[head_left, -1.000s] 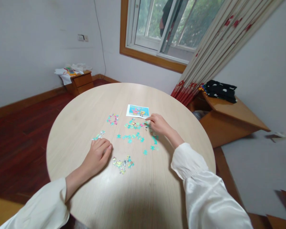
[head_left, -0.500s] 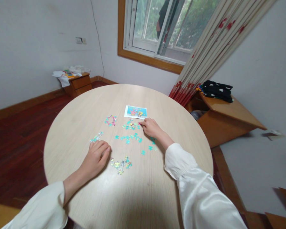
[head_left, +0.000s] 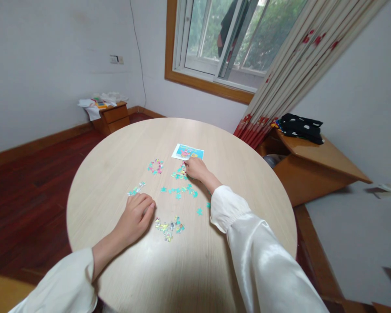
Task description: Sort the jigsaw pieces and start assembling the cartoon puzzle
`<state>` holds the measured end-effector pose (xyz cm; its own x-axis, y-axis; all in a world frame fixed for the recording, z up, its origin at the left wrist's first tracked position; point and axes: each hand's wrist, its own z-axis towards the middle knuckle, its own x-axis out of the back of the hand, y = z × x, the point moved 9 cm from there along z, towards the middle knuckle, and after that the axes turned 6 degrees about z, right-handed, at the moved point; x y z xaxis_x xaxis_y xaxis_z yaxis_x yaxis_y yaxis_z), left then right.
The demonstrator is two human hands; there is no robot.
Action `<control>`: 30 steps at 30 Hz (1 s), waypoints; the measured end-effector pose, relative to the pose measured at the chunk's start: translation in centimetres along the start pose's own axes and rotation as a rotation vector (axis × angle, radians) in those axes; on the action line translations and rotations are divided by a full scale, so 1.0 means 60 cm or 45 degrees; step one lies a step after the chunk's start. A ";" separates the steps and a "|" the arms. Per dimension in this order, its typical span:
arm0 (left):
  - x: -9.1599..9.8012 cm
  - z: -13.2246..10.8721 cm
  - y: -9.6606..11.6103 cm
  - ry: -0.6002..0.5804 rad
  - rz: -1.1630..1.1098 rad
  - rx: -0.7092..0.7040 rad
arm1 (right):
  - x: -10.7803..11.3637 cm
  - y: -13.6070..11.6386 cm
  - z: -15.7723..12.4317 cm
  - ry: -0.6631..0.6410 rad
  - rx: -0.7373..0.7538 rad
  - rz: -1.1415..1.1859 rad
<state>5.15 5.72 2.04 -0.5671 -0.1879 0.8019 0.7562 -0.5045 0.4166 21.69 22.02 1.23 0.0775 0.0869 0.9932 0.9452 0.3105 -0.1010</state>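
My right hand (head_left: 196,168) reaches over a cluster of puzzle pieces (head_left: 179,174) just below the picture card (head_left: 188,152). Its thumb and forefinger are pinched on a small pinkish puzzle piece (head_left: 183,164), partly hidden by the fingertips. My left hand (head_left: 138,213) rests on the table, fingers loosely bent and thumb apart, holding nothing that I can see. Just beyond its fingertips lie pale puzzle pieces (head_left: 137,188). To its right is a group of yellow and grey pieces (head_left: 168,228).
A ring of pink and teal pieces (head_left: 155,166) lies left of the card. Teal pieces (head_left: 182,190) spread across the middle of the round table (head_left: 124,269). A wooden cabinet (head_left: 313,174) with black cloth (head_left: 301,128) stands to the right, a small drawer unit (head_left: 115,116) behind left.
My right hand has shifted left and slightly up, over the cluster below the card, with the pink piece at its fingertips. My left hand stays resting. The whole view has shifted slightly.
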 end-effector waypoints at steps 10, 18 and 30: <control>0.003 0.000 -0.003 -0.008 -0.017 0.041 | -0.007 -0.093 0.024 -0.002 0.284 0.202; 0.004 0.001 -0.004 -0.003 -0.037 0.036 | 0.021 0.023 0.002 0.190 0.088 0.428; 0.025 0.001 -0.026 0.096 -0.039 0.147 | 0.007 0.002 -0.010 0.081 0.066 0.031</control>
<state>3.11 6.25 2.63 -0.6103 -0.2390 0.7553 0.7681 -0.4119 0.4903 22.01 21.51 1.66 0.1220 0.0356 0.9919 0.9253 0.3576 -0.1267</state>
